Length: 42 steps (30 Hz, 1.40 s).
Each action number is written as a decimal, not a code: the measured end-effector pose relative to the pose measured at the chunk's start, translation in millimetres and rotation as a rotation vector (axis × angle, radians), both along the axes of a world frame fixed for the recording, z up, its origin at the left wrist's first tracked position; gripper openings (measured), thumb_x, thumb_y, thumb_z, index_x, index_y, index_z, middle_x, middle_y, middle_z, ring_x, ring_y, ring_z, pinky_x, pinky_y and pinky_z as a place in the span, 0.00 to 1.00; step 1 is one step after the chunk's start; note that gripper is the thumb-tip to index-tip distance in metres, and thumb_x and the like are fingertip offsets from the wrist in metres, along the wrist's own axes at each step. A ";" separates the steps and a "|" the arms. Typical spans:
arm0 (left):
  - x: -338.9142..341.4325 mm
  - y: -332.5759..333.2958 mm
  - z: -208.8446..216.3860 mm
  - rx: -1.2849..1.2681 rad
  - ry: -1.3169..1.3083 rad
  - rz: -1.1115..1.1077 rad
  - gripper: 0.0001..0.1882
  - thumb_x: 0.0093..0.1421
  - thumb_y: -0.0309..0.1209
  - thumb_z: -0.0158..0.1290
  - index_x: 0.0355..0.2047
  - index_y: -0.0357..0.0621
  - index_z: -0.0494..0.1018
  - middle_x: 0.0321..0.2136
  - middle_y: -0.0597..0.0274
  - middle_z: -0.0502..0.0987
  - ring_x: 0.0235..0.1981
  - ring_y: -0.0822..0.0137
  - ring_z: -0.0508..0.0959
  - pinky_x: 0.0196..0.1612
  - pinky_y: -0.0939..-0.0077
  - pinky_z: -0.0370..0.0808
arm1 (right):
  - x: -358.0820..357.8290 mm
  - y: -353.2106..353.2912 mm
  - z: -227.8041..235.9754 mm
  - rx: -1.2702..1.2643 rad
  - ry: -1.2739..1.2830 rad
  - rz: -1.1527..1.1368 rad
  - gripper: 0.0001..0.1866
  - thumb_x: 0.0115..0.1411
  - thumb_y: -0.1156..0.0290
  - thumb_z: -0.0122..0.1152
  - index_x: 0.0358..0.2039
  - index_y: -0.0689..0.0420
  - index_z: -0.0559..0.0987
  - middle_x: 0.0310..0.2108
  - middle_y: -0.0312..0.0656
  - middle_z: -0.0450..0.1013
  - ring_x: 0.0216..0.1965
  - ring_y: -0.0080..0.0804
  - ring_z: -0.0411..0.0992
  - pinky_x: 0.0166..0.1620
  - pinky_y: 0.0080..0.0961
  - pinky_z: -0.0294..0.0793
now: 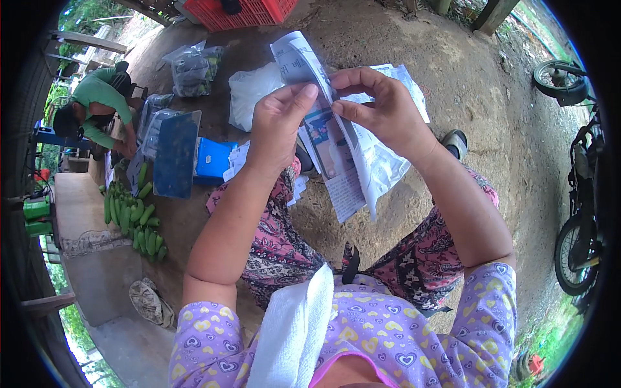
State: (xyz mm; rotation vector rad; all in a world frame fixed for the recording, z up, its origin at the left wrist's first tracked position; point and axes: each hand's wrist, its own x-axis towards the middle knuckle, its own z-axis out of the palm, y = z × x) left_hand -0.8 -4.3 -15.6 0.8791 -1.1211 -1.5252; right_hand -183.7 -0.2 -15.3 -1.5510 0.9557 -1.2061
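A folded sheet of newspaper (328, 147) hangs upright in front of me, above my knees. My left hand (277, 123) pinches its left side near the upper part, thumb pointing up. On the other side, my right hand (387, 111) pinches the folded edge between thumb and fingers. The sheet's top end leans to the left and its lower end droops between my legs. Behind it, more papers (404, 87) and crumpled whitish plastic (386, 171) show in part. A white plastic bag (249, 92) lies just beyond my left hand.
Left of me are a blue scale (213, 157) with a dark flat plate (177, 154), green bananas (132, 213) and a crumpled cloth (151, 302). A person in green (102, 97) bends at far left. A red crate (240, 11) is ahead; motorbikes (577, 252) stand right.
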 end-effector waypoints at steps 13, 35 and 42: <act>1.8 0.2 -1.7 -0.014 -0.030 0.018 0.13 0.60 0.29 0.55 0.40 0.32 0.75 0.35 0.59 0.78 0.35 0.74 0.77 0.41 0.79 0.73 | 2.8 0.4 -2.1 -0.019 0.015 -0.005 0.16 0.50 0.71 0.68 0.39 0.62 0.77 0.37 0.41 0.76 0.42 0.30 0.74 0.45 0.26 0.74; -2.2 0.5 1.0 -0.112 -0.295 0.091 0.11 0.59 0.26 0.55 0.39 0.30 0.75 0.34 0.61 0.78 0.33 0.77 0.76 0.39 0.83 0.72 | 11.6 0.2 -0.8 -0.144 0.187 -0.157 0.12 0.48 0.70 0.67 0.31 0.63 0.80 0.36 0.46 0.75 0.39 0.37 0.75 0.41 0.28 0.75; -3.0 0.0 2.5 -0.111 -0.345 0.115 0.11 0.58 0.26 0.57 0.39 0.30 0.75 0.33 0.62 0.78 0.32 0.78 0.75 0.38 0.84 0.72 | 12.1 -2.9 -3.1 -0.155 0.174 -0.176 0.08 0.48 0.73 0.63 0.29 0.65 0.80 0.38 0.46 0.76 0.39 0.38 0.76 0.44 0.28 0.75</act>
